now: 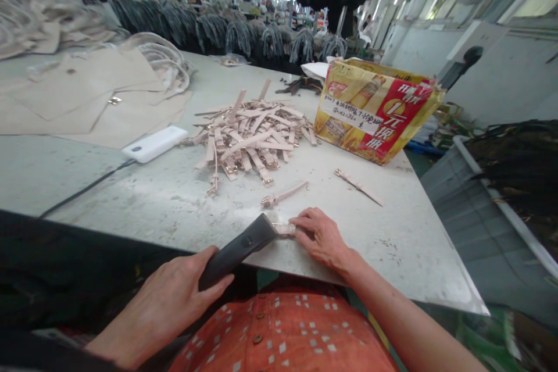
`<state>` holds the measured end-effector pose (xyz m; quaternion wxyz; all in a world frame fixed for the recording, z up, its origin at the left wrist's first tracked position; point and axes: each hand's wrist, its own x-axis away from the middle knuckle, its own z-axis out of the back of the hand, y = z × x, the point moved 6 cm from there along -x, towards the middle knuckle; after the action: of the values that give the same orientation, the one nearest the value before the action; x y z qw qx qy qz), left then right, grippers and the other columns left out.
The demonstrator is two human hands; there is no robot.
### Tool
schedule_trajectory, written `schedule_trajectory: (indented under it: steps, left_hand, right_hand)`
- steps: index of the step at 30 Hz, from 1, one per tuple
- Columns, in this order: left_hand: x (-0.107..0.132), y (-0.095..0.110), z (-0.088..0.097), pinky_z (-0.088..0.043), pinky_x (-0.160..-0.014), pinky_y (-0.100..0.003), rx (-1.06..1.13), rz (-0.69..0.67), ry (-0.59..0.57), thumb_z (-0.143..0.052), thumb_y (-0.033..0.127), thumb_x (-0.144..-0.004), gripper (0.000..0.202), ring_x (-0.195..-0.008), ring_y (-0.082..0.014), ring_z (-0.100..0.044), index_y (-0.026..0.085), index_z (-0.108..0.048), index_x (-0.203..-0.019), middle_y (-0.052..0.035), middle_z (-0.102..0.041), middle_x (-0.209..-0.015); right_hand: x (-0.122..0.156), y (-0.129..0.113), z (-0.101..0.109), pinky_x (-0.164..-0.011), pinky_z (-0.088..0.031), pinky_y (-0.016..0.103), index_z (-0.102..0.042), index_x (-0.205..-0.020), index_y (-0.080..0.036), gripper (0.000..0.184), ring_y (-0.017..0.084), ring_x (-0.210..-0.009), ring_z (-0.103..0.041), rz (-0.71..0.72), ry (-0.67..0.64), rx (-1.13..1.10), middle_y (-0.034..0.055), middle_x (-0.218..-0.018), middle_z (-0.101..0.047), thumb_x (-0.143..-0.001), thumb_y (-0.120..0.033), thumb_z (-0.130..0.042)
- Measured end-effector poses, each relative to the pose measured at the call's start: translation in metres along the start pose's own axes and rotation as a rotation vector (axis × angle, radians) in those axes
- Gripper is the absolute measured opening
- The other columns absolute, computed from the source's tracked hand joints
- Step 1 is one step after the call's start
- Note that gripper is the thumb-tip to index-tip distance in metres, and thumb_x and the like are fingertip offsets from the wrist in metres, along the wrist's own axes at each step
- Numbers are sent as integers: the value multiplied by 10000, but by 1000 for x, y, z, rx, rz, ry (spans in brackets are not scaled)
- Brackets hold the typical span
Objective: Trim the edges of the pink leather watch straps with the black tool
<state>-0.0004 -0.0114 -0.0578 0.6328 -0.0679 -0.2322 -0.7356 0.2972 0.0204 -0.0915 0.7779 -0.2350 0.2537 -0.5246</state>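
Note:
My left hand (174, 293) is closed round the handle of a black tool (238, 250) whose tip rests on the table near its front edge. My right hand (320, 235) lies beside that tip with its fingers pressed down on a small pale strap piece (284, 229). Just beyond, a single pink strap with a gold buckle (283, 193) lies loose. Farther back sits a heap of several pink straps with buckles (250, 136). Another loose strap (358, 186) lies to the right.
A yellow and red cardboard box (377, 110) stands at the back right of the white table (131, 197). A white power bank (154, 143) with a black cable lies left. Beige sheets (87, 99) cover the far left. A grey bin (492, 209) stands right of the table.

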Motion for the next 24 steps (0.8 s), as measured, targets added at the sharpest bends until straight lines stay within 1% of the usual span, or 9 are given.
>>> schedule_trajectory:
  steps: [3,6,8,11,14,17,21,24]
  left_hand:
    - [-2,5,1,-602,-852,-437,1,-16,-13,-512,636,-940,451,-968,-366,-888,275,-742,-1082,-121,-912,-985]
    - [-5,10,2,-601,-837,-430,-2,-40,0,-534,635,-933,443,-933,-358,-879,270,-754,-1056,-113,-905,-955]
    - [-7,13,3,-602,-833,-418,5,-66,11,-536,625,-940,434,-932,-349,-877,272,-764,-1048,-102,-900,-940]
    - [-11,20,7,-606,-852,-420,1,-89,10,-528,607,-941,424,-961,-353,-875,274,-772,-1035,-104,-901,-960]
    - [-13,29,12,-595,-859,-438,-33,-87,-31,-506,592,-952,420,-973,-371,-874,268,-760,-1036,-125,-900,-986]
    - [-14,41,15,-575,-850,-444,-74,-91,-68,-501,564,-987,388,-972,-383,-878,268,-743,-1055,-131,-897,-985]
    - [-19,58,18,-565,-861,-428,-102,-110,-87,-564,489,-1013,312,-1025,-386,-886,261,-752,-1111,-137,-906,-1023]
    - [-27,64,21,-559,-848,-407,-102,-108,-88,-613,443,-1010,276,-1032,-371,-886,244,-771,-1117,-146,-915,-1065]
  right_hand:
    - [1,0,-1,-1034,-598,415,-922,-1329,-235,363,297,-1171,-756,-3,10,-17,115,-1233,-833,-966,-216,-918]
    - [0,2,-5,-969,-581,395,-937,-1217,-238,239,281,-1108,-748,-15,37,-29,102,-1134,-827,-978,-234,-921]
    - [0,4,-7,-951,-572,389,-929,-1131,-224,166,273,-1065,-738,-1,64,-41,91,-1062,-812,-966,-207,-914]
    - [-2,5,-7,-934,-570,377,-898,-1043,-203,141,258,-1009,-728,37,83,-82,74,-1000,-785,-919,-137,-903]
    - [-4,5,-5,-876,-571,341,-882,-1038,-194,181,224,-950,-725,51,55,-145,75,-1057,-775,-896,-84,-867]
    - [-4,4,-4,-886,-580,333,-870,-1048,-199,211,222,-985,-732,65,20,-173,82,-1126,-765,-891,-64,-833]
    - [-2,2,-3,-930,-585,352,-820,-1029,-199,228,246,-1045,-730,98,4,-170,82,-1117,-747,-863,-45,-788]
    - [-2,4,-3,-925,-581,354,-760,-967,-207,210,253,-1037,-720,104,14,-159,75,-1085,-739,-828,-53,-791]
